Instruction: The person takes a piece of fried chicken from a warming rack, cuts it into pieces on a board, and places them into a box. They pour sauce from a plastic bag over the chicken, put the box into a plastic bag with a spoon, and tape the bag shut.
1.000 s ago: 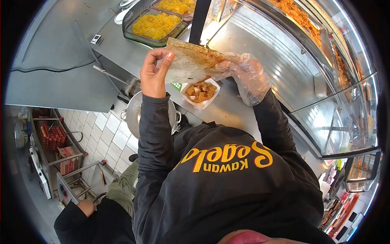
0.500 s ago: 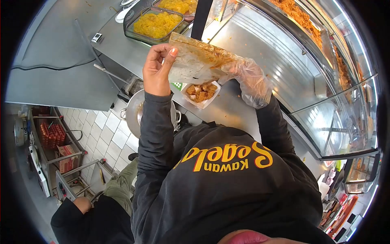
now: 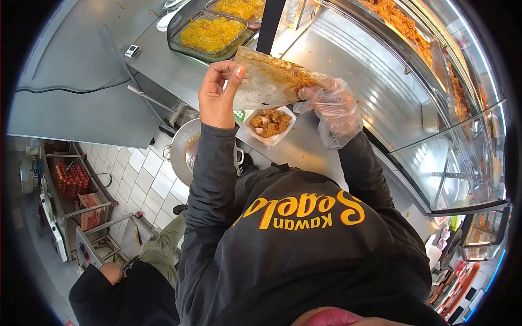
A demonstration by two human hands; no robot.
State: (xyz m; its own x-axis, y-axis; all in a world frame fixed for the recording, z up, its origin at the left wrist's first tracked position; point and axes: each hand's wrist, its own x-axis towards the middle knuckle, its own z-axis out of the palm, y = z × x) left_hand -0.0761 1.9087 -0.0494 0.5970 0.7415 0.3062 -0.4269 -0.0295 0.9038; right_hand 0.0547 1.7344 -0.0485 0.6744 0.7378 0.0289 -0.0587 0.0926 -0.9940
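Note:
Between my two hands is a thin, whitish board-like sheet [image 3: 269, 81] with brown greasy stains along its upper edge. My bare left hand [image 3: 220, 95] pinches its left end, thumb on the near face. My right hand [image 3: 333, 108], in a clear plastic glove, is closed on the right end; its fingers partly show through the crinkled plastic. Just below the sheet, a white paper tray [image 3: 274, 140] stands on the counter. Pieces of fried chicken [image 3: 270, 122] lie in it.
Glass trays of yellow food [image 3: 212, 35] stand at the back. A glass display case [image 3: 451, 185] with fried food [image 3: 399, 24] runs along the right. Lower left are a large metal pot [image 3: 185, 155], a metal cart [image 3: 70, 201] and another person [image 3: 130, 293].
The sheet has moved slightly right and tips down more toward its right end. My left hand has shifted right with it; the gloved right hand has turned slightly.

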